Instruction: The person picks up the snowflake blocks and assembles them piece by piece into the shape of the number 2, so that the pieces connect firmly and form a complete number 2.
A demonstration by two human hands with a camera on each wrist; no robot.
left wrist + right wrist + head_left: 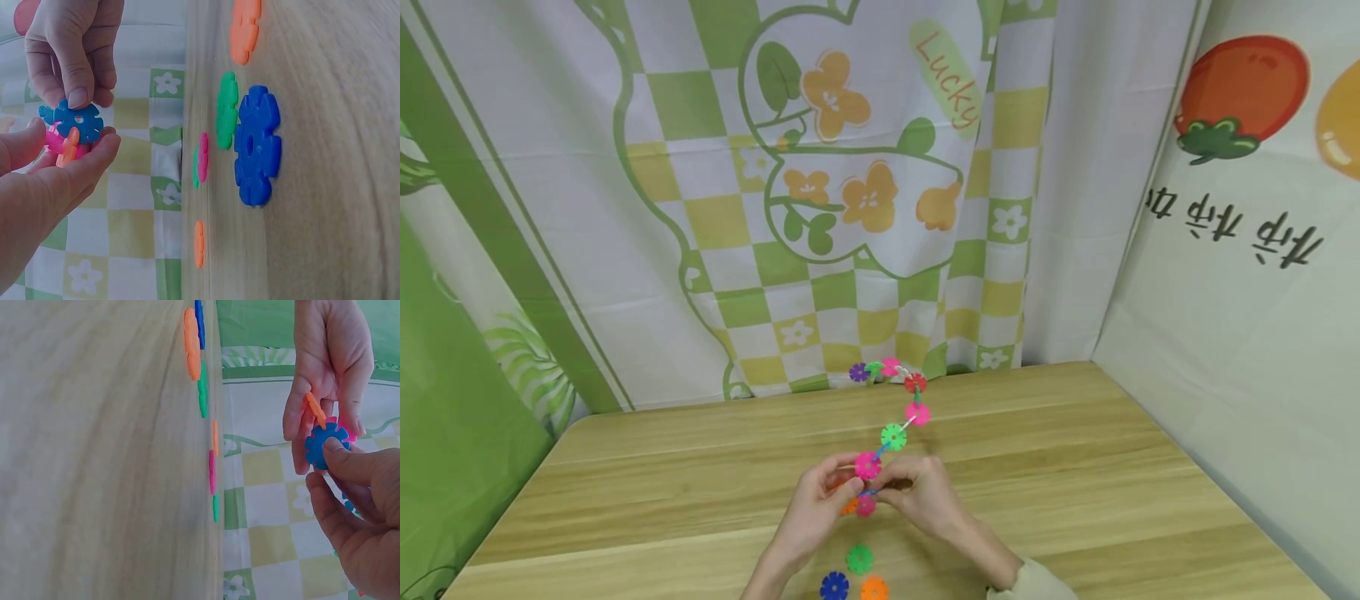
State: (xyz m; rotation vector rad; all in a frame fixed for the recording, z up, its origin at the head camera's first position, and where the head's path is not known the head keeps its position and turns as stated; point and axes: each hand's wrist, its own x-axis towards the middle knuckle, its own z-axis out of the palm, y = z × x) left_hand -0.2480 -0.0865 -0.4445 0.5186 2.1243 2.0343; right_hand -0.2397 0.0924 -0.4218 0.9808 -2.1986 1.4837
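Observation:
A chain of colourful slotted flower-shaped discs runs up from both hands, with a bright green disc, a red disc and a purple disc at its far end. My left hand grips the near end, thumb and fingers around a pink disc. Beside it, my right hand pinches a blue disc between thumb and fingers. An orange disc meets the blue one edge-on. Fingers partly hide these joined pieces.
Loose discs lie on the wooden table nearest the person: green, dark blue and orange. Another pink disc lies farther along the table. A patterned curtain hangs behind the table; a white printed sheet hangs at right.

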